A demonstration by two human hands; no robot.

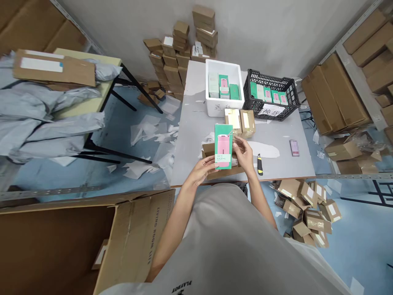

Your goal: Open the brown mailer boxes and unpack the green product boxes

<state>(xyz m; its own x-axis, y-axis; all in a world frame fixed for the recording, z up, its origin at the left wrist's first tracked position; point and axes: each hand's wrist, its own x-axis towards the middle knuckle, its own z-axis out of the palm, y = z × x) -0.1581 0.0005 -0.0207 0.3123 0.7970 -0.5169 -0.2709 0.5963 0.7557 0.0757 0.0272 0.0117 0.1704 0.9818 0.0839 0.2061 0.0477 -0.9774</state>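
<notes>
Between my two hands a green product box (224, 141) with a pink device pictured on it stands upright above the table. My left hand (201, 169) grips its lower left side, fingers closed on the edge. My right hand (244, 153) is closed at its right edge, partly behind it. Under the box lies an opened brown cardboard carton (211, 175), mostly hidden by my hands and the box. To the right of my right hand, a yellow and black utility knife (260, 164) rests on the table.
Behind stand two taped cartons (247, 123), a white bin (225, 105) and a black crate (273, 110), both containers with product boxes inside. A small purple pack (294, 148) lies at right. Discarded cartons (315, 219) litter the floor; a large open cardboard box (135, 241) is at my left.
</notes>
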